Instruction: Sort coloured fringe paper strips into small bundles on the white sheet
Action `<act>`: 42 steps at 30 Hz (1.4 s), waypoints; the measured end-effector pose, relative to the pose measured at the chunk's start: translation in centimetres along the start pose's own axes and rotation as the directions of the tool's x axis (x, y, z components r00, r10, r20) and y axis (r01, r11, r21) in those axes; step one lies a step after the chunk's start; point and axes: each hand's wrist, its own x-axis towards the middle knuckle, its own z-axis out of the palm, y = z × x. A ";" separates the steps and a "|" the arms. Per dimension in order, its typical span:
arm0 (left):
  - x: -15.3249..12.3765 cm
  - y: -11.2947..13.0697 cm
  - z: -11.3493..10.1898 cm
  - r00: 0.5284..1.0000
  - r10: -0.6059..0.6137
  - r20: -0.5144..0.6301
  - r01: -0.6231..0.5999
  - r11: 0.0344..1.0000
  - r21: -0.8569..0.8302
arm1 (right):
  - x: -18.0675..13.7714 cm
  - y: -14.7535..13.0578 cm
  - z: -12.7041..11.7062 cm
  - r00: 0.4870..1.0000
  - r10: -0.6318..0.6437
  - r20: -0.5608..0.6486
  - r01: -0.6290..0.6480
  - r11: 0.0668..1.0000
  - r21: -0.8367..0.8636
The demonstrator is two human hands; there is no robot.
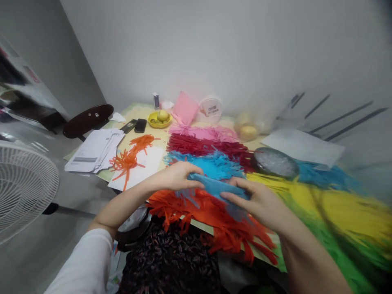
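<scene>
Between my hands a folded strip of blue tissue paper point(211, 185) is stretched in the air above the table. My left hand point(180, 175) pinches its left end, thumb below and fingers above. At the other end my right hand point(251, 198) grips it between thumb and fingers, and a fringe hangs blurred beneath. Under my hands lies orange fringed paper point(208, 216), which spills over the table's near edge. Just behind are bright blue fringed paper point(214, 163) and dark red fringed paper point(205, 143).
Yellow fringed paper point(337, 204) and green fringed paper point(330, 249) spread at right, near a dark oval dish point(275, 162). Pink paper point(185, 108) stands by the wall. A paper stack point(92, 151), phone point(140, 125) and yellow fruit bowl point(153, 122) sit left. A fan point(26, 192) stands beside the table.
</scene>
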 end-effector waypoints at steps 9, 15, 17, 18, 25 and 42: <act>-0.8 -0.6 2.1 0.973 -0.203 -0.112 0.103 0.810 -0.577 | -1.7 1.1 2.0 0.952 0.168 -0.256 -0.067 0.930 0.362; -1.4 -0.8 2.9 0.968 -0.134 -0.212 -0.062 0.692 -0.719 | -1.9 2.3 3.7 0.917 0.150 -0.370 0.129 0.764 0.632; -1.5 -0.8 2.9 0.965 -0.129 -0.230 -0.080 0.688 -0.722 | -1.8 2.0 3.8 0.916 0.124 -0.382 0.172 0.738 0.652; -1.5 -0.7 2.9 0.965 -0.124 -0.233 -0.086 0.688 -0.721 | -1.8 1.9 3.9 0.916 0.119 -0.383 0.178 0.735 0.654; -1.7 -0.8 2.6 0.963 -0.063 -0.264 -0.125 0.760 -0.638 | -1.2 1.8 4.0 0.920 0.166 -0.355 0.122 0.740 0.661; -2.3 -0.4 2.8 0.946 -0.051 -0.322 -0.008 0.983 -0.181 | -2.1 0.3 3.3 0.903 0.066 -0.424 -0.024 0.994 0.104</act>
